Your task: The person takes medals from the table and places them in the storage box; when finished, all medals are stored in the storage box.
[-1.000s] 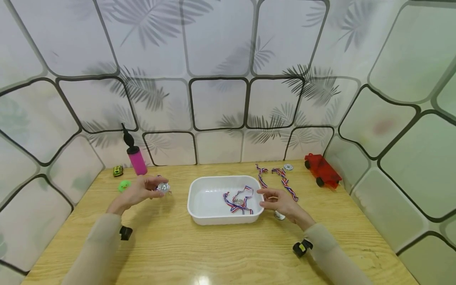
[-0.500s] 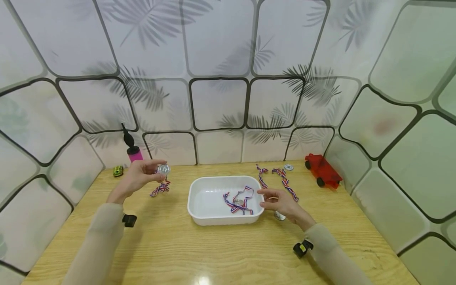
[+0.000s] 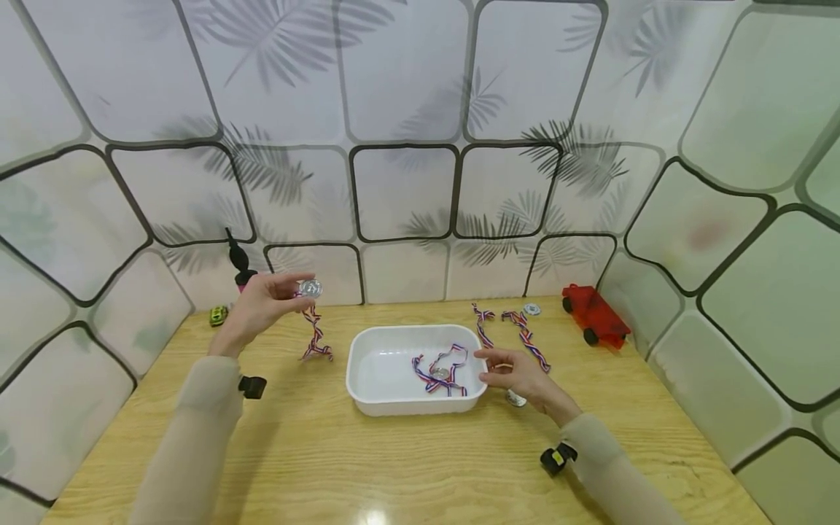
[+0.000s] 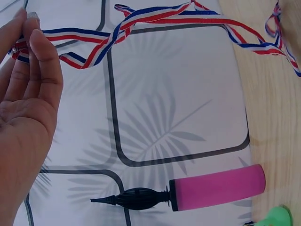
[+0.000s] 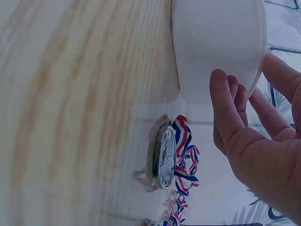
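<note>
In the head view my left hand (image 3: pixel 265 302) pinches a silver medal (image 3: pixel 310 289) between thumb and fingers, raised above the table. Its red, white and blue ribbon (image 3: pixel 315 332) dangles below; the left wrist view shows the ribbon (image 4: pixel 155 19) trailing from the fingertips. The medal's disc is mostly hidden there. My right hand (image 3: pixel 521 375) grips the right end of a white tray (image 3: pixel 387 407), thumb and index finger at the rim, other fingers by the outer wall (image 5: pixel 202 47). Inside the tray lies another medal (image 3: pixel 440 373) on a crumpled ribbon (image 3: pixel 429 383).
Beside my right hand lies a silver medal (image 5: pixel 165 157) with its ribbon. Another medal (image 3: pixel 531 309) and ribbons (image 3: pixel 525 335) lie behind it. A red toy cart (image 3: pixel 595 315) stands far right. Back left are a pink hand pump (image 4: pixel 218 188), green toy car (image 3: pixel 219 315) and green toy (image 4: pixel 277 219).
My left hand has risen and moved slightly right with the medal, and its ribbon now hangs down unbunched. The right hand and the tray have stayed in place.
</note>
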### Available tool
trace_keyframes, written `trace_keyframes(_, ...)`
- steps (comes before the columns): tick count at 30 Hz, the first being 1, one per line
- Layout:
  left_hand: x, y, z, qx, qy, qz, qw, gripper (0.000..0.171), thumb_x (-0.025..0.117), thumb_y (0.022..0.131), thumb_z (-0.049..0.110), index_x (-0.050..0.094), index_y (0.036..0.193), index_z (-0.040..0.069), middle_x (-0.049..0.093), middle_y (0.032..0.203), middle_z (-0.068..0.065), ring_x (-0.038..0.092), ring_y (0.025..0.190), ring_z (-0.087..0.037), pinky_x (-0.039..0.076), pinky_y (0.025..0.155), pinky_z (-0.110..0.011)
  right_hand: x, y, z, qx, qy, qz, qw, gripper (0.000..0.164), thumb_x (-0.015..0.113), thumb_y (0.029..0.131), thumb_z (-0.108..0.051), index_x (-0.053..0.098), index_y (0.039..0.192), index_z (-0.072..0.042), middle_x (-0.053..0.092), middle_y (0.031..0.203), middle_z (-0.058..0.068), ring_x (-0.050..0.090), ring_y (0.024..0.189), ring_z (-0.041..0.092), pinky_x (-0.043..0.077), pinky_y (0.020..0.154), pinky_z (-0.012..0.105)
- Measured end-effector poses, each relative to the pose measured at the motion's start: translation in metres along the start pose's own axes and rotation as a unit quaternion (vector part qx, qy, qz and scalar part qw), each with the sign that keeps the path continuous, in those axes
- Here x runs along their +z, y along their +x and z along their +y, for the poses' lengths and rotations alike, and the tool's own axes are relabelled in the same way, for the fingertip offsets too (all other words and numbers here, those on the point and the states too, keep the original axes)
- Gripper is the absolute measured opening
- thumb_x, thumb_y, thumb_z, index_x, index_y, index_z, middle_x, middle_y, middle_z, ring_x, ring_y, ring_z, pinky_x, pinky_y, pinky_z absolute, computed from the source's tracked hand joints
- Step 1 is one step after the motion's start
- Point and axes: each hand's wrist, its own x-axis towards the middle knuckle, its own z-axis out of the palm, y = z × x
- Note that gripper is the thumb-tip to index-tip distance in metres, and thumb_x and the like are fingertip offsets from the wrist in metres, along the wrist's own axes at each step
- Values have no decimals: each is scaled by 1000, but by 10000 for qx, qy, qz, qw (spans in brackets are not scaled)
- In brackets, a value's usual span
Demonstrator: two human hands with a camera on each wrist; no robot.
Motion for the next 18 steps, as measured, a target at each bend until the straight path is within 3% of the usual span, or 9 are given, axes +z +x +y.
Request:
trace_keyframes(6, 1, 10, 11, 62, -167, 150, 9997, 49, 76, 87, 19, 61, 132, 8, 67, 82, 0, 65, 75, -10, 56, 65, -22, -2, 0, 1, -6, 9, -1, 10000, 51, 72, 90, -12, 54, 135, 4, 58, 113, 20, 59, 93, 16, 56, 78, 24)
trace_keyframes(18, 0, 24, 30, 356, -90, 283, 9989, 50, 76, 86, 16, 61, 133, 8, 68, 94, 4, 64, 81, -2, 55, 70, -17, -1, 1, 1, 6, 26, -40, 10000, 52, 71, 90, -12, 53, 136, 5, 57, 113, 21, 59, 92, 16, 56, 77, 23)
